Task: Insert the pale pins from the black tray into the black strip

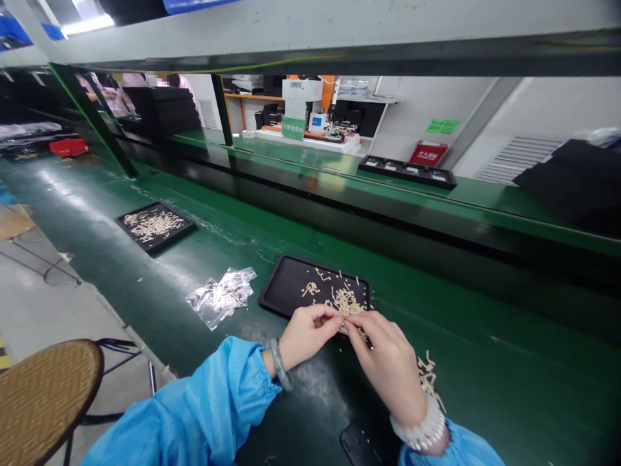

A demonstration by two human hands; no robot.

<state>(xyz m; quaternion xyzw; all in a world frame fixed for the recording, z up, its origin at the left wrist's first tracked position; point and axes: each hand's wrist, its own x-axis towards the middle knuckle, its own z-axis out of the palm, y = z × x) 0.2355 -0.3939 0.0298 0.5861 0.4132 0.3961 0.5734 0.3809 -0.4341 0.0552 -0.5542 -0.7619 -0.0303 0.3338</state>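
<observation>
My left hand [310, 332] and my right hand [383, 346] meet fingertip to fingertip over the near right edge of a black tray [286, 285]. Each pinches thumb against forefinger; whatever small piece sits between them is too tiny to name. Under and behind the fingers lies a heap of small beige strips [347, 301], with a few scattered further left in the tray. More beige strips [427, 375] rest on the table beside my right wrist. A clear plastic bag [223, 294] with small parts lies left of the tray.
Further left, a second black tray [154, 226] holds many beige pieces. A dark phone-like object [359, 445] lies by the near edge. Behind runs a raised shelf with a slotted black tray [407, 171] and a white machine [303, 107]. A woven stool [46, 401] stands lower left.
</observation>
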